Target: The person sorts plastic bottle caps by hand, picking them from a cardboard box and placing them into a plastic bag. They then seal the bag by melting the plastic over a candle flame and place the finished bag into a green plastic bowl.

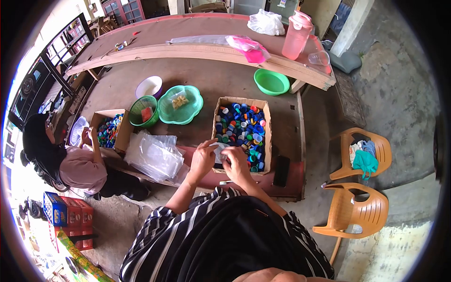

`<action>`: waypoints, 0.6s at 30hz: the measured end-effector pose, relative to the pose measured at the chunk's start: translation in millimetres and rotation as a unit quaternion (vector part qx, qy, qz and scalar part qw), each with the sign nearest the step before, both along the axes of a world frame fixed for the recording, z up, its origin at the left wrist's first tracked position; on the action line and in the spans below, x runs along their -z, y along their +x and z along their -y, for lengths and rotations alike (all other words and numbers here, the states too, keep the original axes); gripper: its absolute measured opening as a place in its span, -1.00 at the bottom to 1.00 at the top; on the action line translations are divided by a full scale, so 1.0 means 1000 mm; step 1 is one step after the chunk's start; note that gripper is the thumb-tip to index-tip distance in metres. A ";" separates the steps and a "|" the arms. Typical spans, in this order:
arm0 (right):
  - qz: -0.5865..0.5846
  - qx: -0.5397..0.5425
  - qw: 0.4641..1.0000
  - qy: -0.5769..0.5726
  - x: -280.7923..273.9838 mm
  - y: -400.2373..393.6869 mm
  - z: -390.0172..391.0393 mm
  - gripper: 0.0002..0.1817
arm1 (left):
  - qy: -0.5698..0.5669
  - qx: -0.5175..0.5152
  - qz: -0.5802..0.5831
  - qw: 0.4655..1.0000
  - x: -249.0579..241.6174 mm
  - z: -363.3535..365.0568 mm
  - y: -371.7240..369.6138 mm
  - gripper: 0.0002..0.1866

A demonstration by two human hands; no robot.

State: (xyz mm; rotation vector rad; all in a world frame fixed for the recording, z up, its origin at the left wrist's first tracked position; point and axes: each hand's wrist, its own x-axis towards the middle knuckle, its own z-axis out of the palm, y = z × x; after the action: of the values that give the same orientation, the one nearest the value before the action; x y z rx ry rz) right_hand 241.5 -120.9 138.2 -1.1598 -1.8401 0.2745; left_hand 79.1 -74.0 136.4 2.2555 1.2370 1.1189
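My left hand (pixel 203 157) and my right hand (pixel 237 163) are raised at the near edge of a cardboard box (pixel 267 141) full of bottle caps (pixel 242 123). Between my fingers is a small translucent whitish plastic piece (pixel 219 151); its exact kind is too small to make out. Both hands have their fingertips closed on it, one from each side. Blue, green, orange and white caps lie loose in the box just beyond my hands. On the table left of my left hand is a pile of clear plastic bags (pixel 155 154).
A co-worker (pixel 82 164) sits at the left by a second box of caps (pixel 107 130). Basins and a green basket (pixel 181 113) stand mid-table. A black phone (pixel 281 171) lies right of my box. A raised shelf (pixel 197 50) crosses behind; orange chairs (pixel 350 211) stand right.
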 end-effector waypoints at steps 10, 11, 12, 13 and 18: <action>-0.044 -0.017 0.990 -0.132 0.020 -0.017 -0.044 -0.78 | -0.034 0.016 -0.049 0.998 -0.001 -0.046 -0.055 -0.51; -0.048 0.003 0.992 -0.118 0.018 -0.010 -0.053 -0.79 | -0.021 0.005 -0.039 0.999 0.000 -0.054 -0.062 -0.52; -0.049 0.026 0.993 -0.102 0.018 0.000 -0.059 -0.81 | -0.006 -0.004 -0.028 1.000 0.002 -0.059 -0.067 -0.53; -0.050 0.053 0.993 -0.095 0.024 0.010 -0.064 -0.84 | -0.014 -0.001 -0.029 0.999 -0.009 -0.063 -0.075 -0.54; 0.143 0.209 0.898 -0.359 0.086 0.047 -0.068 -0.80 | -0.037 0.007 -0.016 0.999 -0.024 -0.084 -0.098 -0.52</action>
State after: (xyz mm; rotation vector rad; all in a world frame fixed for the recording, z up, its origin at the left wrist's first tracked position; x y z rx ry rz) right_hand 288.7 -52.5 52.2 -2.1700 -1.7086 0.5876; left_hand -19.1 10.0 160.8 2.2323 1.2529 1.0185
